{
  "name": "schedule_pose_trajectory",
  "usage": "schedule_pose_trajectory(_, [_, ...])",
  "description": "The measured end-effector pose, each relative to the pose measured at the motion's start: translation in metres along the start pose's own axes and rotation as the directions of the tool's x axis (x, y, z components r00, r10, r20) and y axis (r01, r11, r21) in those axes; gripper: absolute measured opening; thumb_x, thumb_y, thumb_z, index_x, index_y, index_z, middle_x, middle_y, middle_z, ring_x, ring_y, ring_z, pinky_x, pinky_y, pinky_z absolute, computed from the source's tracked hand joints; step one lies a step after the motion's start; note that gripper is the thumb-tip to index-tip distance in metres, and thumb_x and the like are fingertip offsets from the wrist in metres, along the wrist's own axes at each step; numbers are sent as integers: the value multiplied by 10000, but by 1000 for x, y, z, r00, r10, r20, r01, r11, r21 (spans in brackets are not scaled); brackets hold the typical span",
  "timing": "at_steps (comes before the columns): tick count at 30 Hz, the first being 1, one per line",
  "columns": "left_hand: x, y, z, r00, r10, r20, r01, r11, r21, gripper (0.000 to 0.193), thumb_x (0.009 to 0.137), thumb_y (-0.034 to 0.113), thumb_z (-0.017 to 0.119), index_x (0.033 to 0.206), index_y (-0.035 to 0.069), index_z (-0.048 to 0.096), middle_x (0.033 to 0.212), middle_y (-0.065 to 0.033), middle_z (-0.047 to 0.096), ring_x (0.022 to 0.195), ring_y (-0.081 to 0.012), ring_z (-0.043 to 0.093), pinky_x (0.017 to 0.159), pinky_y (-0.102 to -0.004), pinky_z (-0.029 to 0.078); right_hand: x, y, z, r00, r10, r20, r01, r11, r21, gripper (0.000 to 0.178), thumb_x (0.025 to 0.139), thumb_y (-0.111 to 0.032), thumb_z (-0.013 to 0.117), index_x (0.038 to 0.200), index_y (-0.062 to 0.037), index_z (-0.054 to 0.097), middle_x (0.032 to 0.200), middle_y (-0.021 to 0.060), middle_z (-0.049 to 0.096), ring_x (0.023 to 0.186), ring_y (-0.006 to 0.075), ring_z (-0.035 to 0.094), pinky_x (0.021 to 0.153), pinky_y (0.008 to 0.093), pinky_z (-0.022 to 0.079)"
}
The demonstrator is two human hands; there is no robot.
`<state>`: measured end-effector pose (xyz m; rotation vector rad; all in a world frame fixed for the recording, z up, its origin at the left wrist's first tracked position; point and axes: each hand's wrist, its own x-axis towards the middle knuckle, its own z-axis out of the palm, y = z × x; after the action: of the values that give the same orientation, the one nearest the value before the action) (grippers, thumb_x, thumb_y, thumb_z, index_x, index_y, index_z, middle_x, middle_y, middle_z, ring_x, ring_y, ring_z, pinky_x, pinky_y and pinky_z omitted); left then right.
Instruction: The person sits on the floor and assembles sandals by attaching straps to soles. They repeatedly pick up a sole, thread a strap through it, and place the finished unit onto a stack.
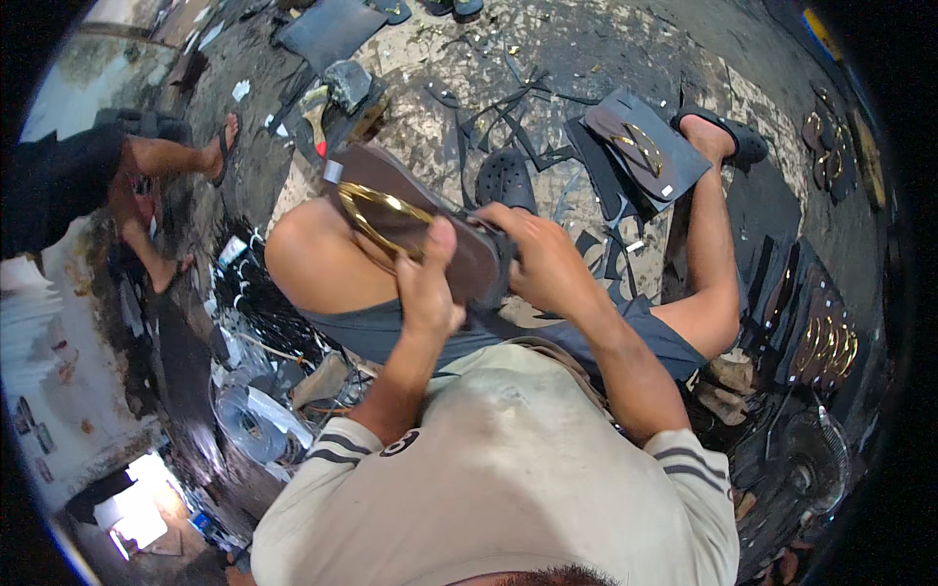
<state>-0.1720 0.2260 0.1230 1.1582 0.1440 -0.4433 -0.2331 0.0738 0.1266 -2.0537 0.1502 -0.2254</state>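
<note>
In the head view, the only one we have, we note a seated person with a brown sandal (pixel 415 220) resting across the raised left knee (pixel 308 256), sole side tilted toward the camera. The left hand (pixel 428 288) is closed on the near edge of the sandal, thumb extended upward and pressed against the gold strap (pixel 376 207), which loops over the brown sole. The right hand (pixel 532 256) is curled around the sandal's right end, fingers wrapped over it; whether it also holds a small tool we cannot tell, as the fingers hide that spot. Both forearms enter from the lower edge, out of striped sleeves of a pale shirt (pixel 508 479). On the concrete floor (pixel 586 49) beyond the knee we record a dark perforated clog (pixel 505 178), scattered black strips (pixel 498 117), and a hammer with a red-tipped handle (pixel 315 107) next to a grey stone block (pixel 347 83). Further right, a second brown sandal with gold strap (pixel 630 146) lies on a dark sheet, just beside the person's right foot in a black sandal (pixel 723 132). At the right rim, 1 row of finished gold-strapped sandals (pixel 821 342) lies together. At left, another person's legs (pixel 171 161) are visible, well apart from the work.
</note>
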Motion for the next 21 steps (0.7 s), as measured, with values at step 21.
schedule_pose_trajectory(21, [39,-8,16,868,-311,388,237,945,226,538,997,411,558,1408,76,469,1338,-61,544,1044,-156,590,857,-301,505,27,215,-213,638,423,-644,-465,878,116,450,851,-339,739,1096,24,634,852,175,669,729,314,675,637,405,545])
